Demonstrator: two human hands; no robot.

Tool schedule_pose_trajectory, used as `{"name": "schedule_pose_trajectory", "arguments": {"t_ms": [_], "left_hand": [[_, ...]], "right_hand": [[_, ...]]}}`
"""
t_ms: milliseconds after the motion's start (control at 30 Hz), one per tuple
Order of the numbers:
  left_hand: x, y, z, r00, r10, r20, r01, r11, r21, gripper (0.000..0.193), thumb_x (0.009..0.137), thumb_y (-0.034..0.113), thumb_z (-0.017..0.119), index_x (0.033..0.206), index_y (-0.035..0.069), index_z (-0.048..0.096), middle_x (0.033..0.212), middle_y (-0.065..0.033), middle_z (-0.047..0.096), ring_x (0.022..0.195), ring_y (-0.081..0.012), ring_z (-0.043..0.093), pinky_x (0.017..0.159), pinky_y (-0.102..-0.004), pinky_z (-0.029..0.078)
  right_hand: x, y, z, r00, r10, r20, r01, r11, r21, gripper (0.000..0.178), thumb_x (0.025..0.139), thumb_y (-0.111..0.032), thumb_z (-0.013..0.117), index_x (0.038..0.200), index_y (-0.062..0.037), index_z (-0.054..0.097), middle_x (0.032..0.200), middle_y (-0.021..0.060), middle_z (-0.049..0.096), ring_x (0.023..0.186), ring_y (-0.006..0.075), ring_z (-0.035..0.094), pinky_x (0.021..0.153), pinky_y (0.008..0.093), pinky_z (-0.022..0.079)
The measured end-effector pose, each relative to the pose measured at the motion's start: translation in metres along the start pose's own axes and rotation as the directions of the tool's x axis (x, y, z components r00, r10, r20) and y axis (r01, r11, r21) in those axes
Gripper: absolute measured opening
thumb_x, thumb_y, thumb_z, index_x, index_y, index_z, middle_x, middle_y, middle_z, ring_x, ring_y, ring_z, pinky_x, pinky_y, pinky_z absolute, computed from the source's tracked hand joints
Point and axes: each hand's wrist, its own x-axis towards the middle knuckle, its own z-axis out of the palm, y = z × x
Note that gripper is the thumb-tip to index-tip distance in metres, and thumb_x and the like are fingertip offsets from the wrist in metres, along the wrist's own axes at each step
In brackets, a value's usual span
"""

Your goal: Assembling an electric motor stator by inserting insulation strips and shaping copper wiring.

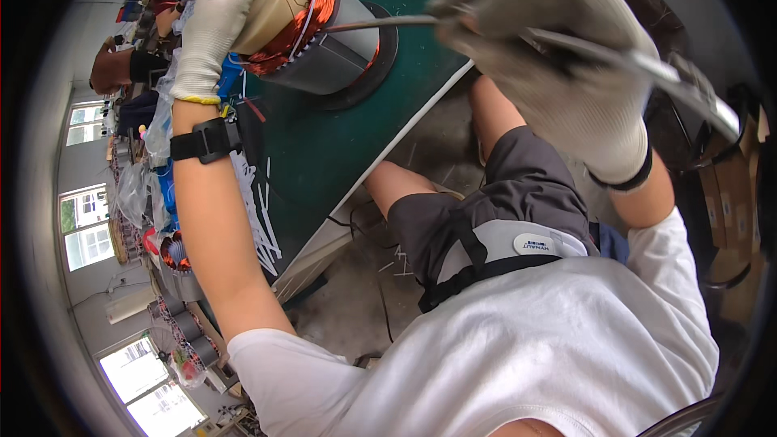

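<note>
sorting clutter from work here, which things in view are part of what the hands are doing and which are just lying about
In hand:
- left hand, gloved, resting on the copper coil of the grey stator
- right hand, gloved, gripping a long metal tool aimed at the coil

Lying about:
- white strips on the green mat
- other wound stators at left
- plastic bags

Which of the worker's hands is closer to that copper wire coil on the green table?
Left. The left hand rests on top of the copper coil, touching it. The right hand is off to the side, holding a long metal tool whose tip reaches the coil.
</note>
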Motion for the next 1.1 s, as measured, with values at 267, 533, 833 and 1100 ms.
{"name": "schedule_pose_trajectory", "arguments": {"t_ms": [267, 533, 833, 1100], "left_hand": [[0.003, 0.025, 0.003, 0.998, -0.065, -0.007, 0.061, 0.886, 0.459, 0.046, 0.092, 0.050, 0.061, 0.114, 0.010, 0.068, 0.104, -0.0108, 0.071, 0.100, -0.0219, 0.067, 0.088, -0.0328, 0.050], [0.005, 0.014, 0.005, 1.000, 0.018, -0.019, -0.009, 0.923, 0.384, 0.043, 0.090, 0.048, 0.061, 0.114, 0.012, 0.069, 0.103, -0.0127, 0.072, 0.096, -0.0237, 0.068, 0.087, -0.0343, 0.050], [-0.004, 0.032, 0.004, 1.000, -0.022, 0.017, 0.013, 0.901, 0.433, 0.042, 0.089, 0.045, 0.065, 0.117, 0.013, 0.069, 0.104, -0.0135, 0.072, 0.098, -0.0259, 0.068, 0.088, -0.0350, 0.051], [-0.003, 0.009, 0.002, 0.999, 0.036, -0.002, -0.033, 0.942, 0.334, 0.032, 0.092, 0.033, 0.062, 0.111, 0.008, 0.069, 0.104, -0.0118, 0.071, 0.098, -0.0233, 0.067, 0.090, -0.0331, 0.049]], "right_hand": [[-0.066, 0.006, -0.007, 0.989, -0.128, 0.069, 0.112, 0.975, 0.190, 0.019, 0.081, 0.015, 0.067, 0.096, 0.0041, 0.063, 0.102, 0.0258, 0.069, 0.095, 0.0418, 0.070, 0.083, 0.0487, 0.058], [-0.078, 0.028, 0.012, 0.990, -0.138, 0.023, 0.133, 0.982, 0.135, 0.030, 0.081, 0.017, 0.065, 0.107, 0.0056, 0.057, 0.099, 0.0275, 0.067, 0.090, 0.0450, 0.070, 0.079, 0.0521, 0.058], [-0.007, 0.005, 0.002, 0.971, -0.125, 0.206, 0.210, 0.857, -0.470, 0.018, 0.079, 0.004, 0.075, 0.095, 0.0006, 0.066, 0.095, 0.0130, 0.071, 0.079, 0.0205, 0.070, 0.068, 0.0276, 0.057], [-0.009, 0.005, 0.016, 0.997, -0.042, 0.071, 0.052, 0.988, -0.145, 0.018, 0.081, 0.006, 0.074, 0.095, -0.0006, 0.064, 0.095, 0.0160, 0.073, 0.081, 0.0218, 0.072, 0.069, 0.0287, 0.057]]}}
